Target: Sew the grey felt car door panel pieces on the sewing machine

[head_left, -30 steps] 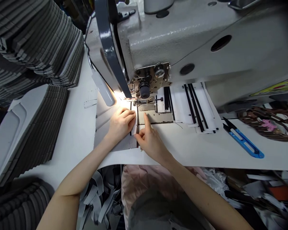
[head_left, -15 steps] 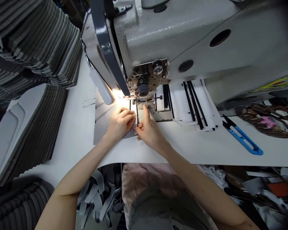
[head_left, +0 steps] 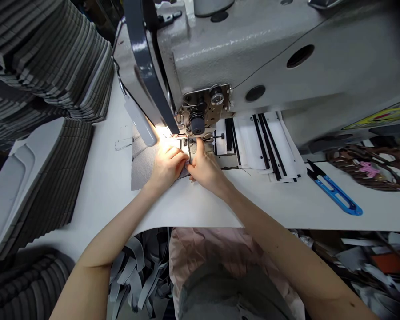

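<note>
A grey fabric piece [head_left: 140,171] lies on the white table under the needle area of a sewing machine [head_left: 226,49]. My left hand [head_left: 168,163] is on the fabric, its fingers curled together at the right edge. Close beside it, my right hand [head_left: 206,168] pinches the near corner of that edge between the thumb and curled fingers. Its index finger points forward, close to the presser foot [head_left: 186,141]. The lamp [head_left: 140,122] lights the fabric brightly there. My fingers hide most of the held edge.
White strips with black bands [head_left: 266,146] lie right of the needle area. Blue thread snips [head_left: 335,191] rest farther right, near a brown basket [head_left: 370,171]. Tall stacks of grey padded pieces [head_left: 63,58] and more cut pieces [head_left: 53,178] stand on the left.
The grey fabric has slid a little away from me, toward the needle. Both hands have moved forward with it, and the right index finger is now nearer the presser foot.
</note>
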A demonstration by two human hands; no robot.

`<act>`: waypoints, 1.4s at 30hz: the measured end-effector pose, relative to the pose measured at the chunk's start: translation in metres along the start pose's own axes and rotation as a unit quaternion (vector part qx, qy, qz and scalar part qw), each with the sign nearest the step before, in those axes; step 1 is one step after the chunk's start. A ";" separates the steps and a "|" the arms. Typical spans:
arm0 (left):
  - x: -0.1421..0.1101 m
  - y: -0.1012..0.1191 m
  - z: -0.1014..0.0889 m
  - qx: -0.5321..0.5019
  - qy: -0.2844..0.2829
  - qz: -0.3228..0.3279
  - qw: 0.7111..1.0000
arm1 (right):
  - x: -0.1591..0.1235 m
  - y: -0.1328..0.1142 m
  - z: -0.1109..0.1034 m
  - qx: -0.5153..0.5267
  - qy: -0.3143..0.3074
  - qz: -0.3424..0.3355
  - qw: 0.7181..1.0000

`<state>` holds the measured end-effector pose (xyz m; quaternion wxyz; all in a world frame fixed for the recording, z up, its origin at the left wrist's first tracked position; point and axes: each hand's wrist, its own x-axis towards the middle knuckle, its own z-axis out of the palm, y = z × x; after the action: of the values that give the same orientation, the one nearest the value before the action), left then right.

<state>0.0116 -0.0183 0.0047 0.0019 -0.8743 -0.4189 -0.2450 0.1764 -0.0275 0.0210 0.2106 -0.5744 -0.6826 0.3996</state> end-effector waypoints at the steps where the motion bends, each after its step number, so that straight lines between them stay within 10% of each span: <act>1: 0.000 0.001 0.000 -0.004 0.000 -0.005 1.000 | 0.001 -0.001 -0.001 -0.009 0.005 -0.002 1.000; 14: -0.002 0.003 -0.004 -0.076 -0.002 -0.038 0.996 | -0.005 0.002 -0.003 -0.038 0.000 -0.024 0.999; 28: -0.008 0.012 -0.010 0.077 -0.018 0.028 0.996 | -0.010 -0.008 -0.003 -0.153 0.021 0.004 0.988; 35: -0.012 0.013 -0.010 0.043 -0.035 0.026 0.998 | -0.029 0.010 0.004 -0.295 0.035 -0.196 0.934; 42: -0.009 0.008 -0.006 0.055 -0.035 0.013 0.998 | -0.030 0.014 0.001 -0.322 -0.018 -0.197 0.926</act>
<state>0.0102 -0.0306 0.0076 0.0387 -0.8862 -0.4204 -0.1910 0.1918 -0.0559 0.0141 0.0769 -0.4579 -0.8776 0.1188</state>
